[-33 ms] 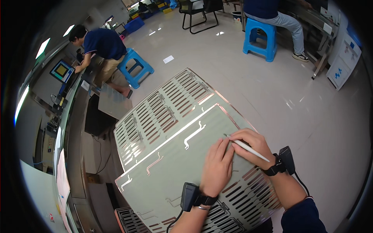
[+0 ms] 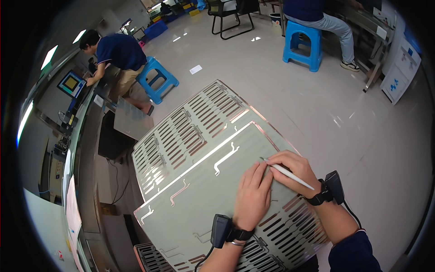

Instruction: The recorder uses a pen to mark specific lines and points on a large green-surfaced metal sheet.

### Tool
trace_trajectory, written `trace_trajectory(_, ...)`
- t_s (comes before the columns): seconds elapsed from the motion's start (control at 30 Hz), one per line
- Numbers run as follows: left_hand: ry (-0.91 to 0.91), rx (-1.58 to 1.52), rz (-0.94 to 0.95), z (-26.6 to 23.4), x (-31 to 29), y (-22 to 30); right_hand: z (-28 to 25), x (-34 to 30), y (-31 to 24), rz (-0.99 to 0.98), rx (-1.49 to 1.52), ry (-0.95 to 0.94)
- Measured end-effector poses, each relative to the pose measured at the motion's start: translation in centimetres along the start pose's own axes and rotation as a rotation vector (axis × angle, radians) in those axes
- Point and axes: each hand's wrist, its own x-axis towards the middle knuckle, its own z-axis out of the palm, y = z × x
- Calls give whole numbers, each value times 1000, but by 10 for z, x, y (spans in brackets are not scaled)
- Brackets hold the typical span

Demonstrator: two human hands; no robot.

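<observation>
A large, pale green circuit panel [image 2: 199, 204] with shiny copper traces and rows of slots lies in front of me. My right hand [image 2: 297, 168] is closed in a pen-like grip around a slim white-handled craft knife [image 2: 290, 175]. The knife's thin metal tip meets the panel's plain area near the right copper border. Flat on the panel beside it rests my left hand [image 2: 253, 197], fingers stretched out close to the tip and holding nothing. Each wrist wears a black strap with a small box.
Another slotted panel edge [image 2: 147, 254] shows below at the lower left. A long workbench [image 2: 93, 181] runs along the left, where a person sits on a blue stool [image 2: 156, 79]. Farther right, another person sits on a blue stool [image 2: 303, 45]. A black chair [image 2: 231, 18] stands at the back.
</observation>
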Motion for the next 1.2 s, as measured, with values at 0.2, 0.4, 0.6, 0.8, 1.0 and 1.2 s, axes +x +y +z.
trace_trajectory(0.2,10,71,-24,-4,2,2,7,-2,6,-82,-29,49)
trace_trajectory(0.4,-15,99,-41,-5,2,3,10,-4,9,-116,-69,98)
trace_trajectory(0.6,-26,119,-49,-3,3,5,8,-4,10,-104,-42,80)
trace_trajectory(0.8,-33,138,-43,-5,3,6,7,-5,10,-69,14,77)
trace_trajectory(1.0,-38,139,-50,-4,2,5,8,-3,6,-45,15,66)
trace_trajectory(1.2,-43,154,-38,-4,4,7,10,-4,11,-61,1,100)
